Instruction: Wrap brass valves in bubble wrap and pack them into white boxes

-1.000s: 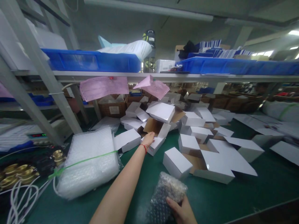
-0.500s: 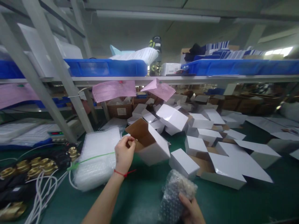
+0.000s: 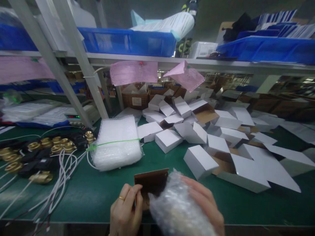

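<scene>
My left hand [image 3: 126,211] is at the bottom edge, fingers closed round the side of a small open cardboard box [image 3: 150,182] whose brown inside faces me. My right hand [image 3: 205,205] is wrapped round a bubble-wrapped bundle [image 3: 176,206] held right against the box's open mouth. What is inside the wrap is hidden. A ring shows on a left finger.
On the green table [image 3: 98,193] lies a tied stack of bubble wrap [image 3: 116,142], and brass fittings with white cables [image 3: 44,150] at the left. Several white folded boxes [image 3: 199,160] and flat blanks spread to the right. Blue bins [image 3: 128,41] sit on the shelf above, pink papers [image 3: 134,72] hanging.
My left hand has brought the open box from the pile down to the near table edge. My right hand has lifted the bundle up against the box. The view has tilted down.
</scene>
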Action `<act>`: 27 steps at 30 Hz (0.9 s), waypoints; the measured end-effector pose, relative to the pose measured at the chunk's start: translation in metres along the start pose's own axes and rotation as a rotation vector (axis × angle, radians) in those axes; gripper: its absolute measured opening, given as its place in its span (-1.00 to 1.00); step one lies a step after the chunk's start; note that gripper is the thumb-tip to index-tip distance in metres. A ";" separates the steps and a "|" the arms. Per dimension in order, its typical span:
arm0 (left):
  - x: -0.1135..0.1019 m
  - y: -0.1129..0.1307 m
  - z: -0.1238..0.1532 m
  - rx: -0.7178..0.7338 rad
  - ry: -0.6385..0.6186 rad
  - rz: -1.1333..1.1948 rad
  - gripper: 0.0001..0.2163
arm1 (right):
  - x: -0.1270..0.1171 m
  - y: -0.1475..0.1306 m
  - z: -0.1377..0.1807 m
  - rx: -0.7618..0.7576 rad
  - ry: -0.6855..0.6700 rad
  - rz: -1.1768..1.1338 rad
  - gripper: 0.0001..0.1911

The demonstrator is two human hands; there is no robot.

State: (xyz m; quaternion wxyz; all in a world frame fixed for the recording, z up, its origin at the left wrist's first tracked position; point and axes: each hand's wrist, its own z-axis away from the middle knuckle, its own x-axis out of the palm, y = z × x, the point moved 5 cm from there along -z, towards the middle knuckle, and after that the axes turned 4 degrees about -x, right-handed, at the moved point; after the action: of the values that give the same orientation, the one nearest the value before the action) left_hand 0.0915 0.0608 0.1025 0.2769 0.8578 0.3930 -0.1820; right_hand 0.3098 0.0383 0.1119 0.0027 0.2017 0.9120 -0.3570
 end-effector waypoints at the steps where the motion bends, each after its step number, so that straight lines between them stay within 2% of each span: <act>1: -0.002 0.002 -0.001 0.006 -0.024 0.024 -0.83 | 0.012 -0.013 -0.008 -0.198 -0.067 0.078 -0.66; 2: -0.005 0.003 -0.003 0.006 -0.034 0.040 -0.82 | 0.026 -0.023 -0.013 -0.358 -0.152 0.166 -0.60; 3: -0.009 0.004 -0.005 0.004 -0.032 0.044 -0.81 | 0.038 -0.029 -0.018 -0.450 -0.247 0.252 -0.55; 4: -0.012 0.004 -0.007 -0.003 -0.017 0.036 -0.80 | 0.049 -0.031 -0.023 -0.467 -0.345 0.323 -0.51; 6: -0.016 0.003 -0.009 -0.020 0.012 0.010 -0.81 | 0.064 -0.030 -0.031 -0.381 -0.517 0.408 -0.49; 10: -0.013 0.000 -0.006 -0.022 -0.029 0.044 -0.81 | 0.081 -0.027 -0.039 -0.155 -0.835 0.543 -0.56; 13: -0.015 -0.005 0.000 -0.032 -0.015 0.023 -0.83 | 0.085 -0.025 -0.041 -0.085 -1.022 0.630 -0.56; 15: -0.019 -0.009 0.003 -0.034 -0.010 0.026 -0.81 | 0.079 -0.027 -0.044 -0.135 -1.015 0.574 -0.38; 17: -0.024 -0.012 0.006 -0.013 -0.016 0.063 -0.78 | 0.067 -0.032 -0.049 -0.243 -0.916 0.495 -0.30; 19: -0.028 -0.013 0.009 0.015 -0.020 0.111 -0.77 | 0.054 -0.036 -0.050 -0.346 -0.831 0.451 -0.54; 21: -0.029 -0.014 0.011 0.004 -0.023 0.153 -0.77 | 0.047 -0.035 -0.044 -0.414 -0.825 0.452 -0.81; 24: -0.025 -0.016 0.014 -0.057 -0.018 0.167 -0.76 | 0.052 -0.027 -0.026 -0.448 -0.888 0.507 -0.90; 27: -0.020 -0.015 0.017 -0.046 -0.007 0.178 -0.78 | 0.068 -0.014 -0.007 -0.448 -0.893 0.569 -0.55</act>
State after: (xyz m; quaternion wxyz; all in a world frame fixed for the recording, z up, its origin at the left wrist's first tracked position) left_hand 0.0660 0.0468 0.0952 0.3127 0.8821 0.3184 -0.1507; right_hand 0.2433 0.0581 0.1165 0.5263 0.2635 0.7856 -0.1910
